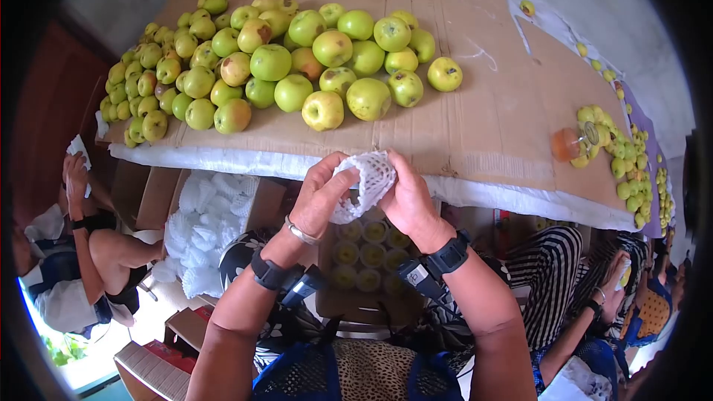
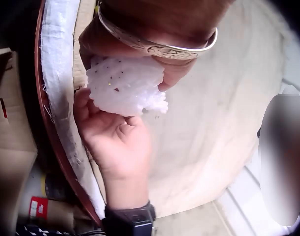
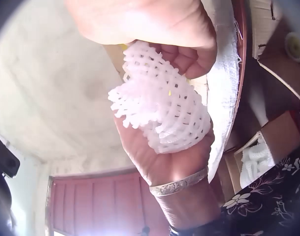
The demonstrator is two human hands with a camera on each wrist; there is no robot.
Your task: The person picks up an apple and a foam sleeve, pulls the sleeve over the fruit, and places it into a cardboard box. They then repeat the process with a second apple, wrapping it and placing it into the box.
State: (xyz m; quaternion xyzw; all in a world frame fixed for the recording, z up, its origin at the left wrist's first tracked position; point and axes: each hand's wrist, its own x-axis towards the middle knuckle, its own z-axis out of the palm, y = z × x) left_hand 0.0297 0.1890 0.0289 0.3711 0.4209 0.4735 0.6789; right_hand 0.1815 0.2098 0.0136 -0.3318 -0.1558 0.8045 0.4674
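Observation:
A white foam fruit net (image 1: 369, 182) is held between both hands in front of the table edge. My left hand (image 1: 319, 197), with a bangle at the wrist, grips its left side, thumb over the mesh. On the other side my right hand (image 1: 410, 197) pinches the net's edge. In the left wrist view the net (image 2: 125, 86) looks bunched between the hands; the right wrist view shows its open mesh (image 3: 174, 105) lying over the left palm (image 3: 164, 164). No apple shows inside it. Green apples (image 1: 271, 63) lie heaped on the cardboard-covered table (image 1: 475, 126) just beyond.
Below my hands stands a carton (image 1: 364, 304) of netted apples in rows. A box of loose foam nets (image 1: 208, 212) is at the left. People sit on both sides, one with striped trousers (image 1: 557, 263). A jar of orange liquid (image 1: 568, 144) lies among apples at the right.

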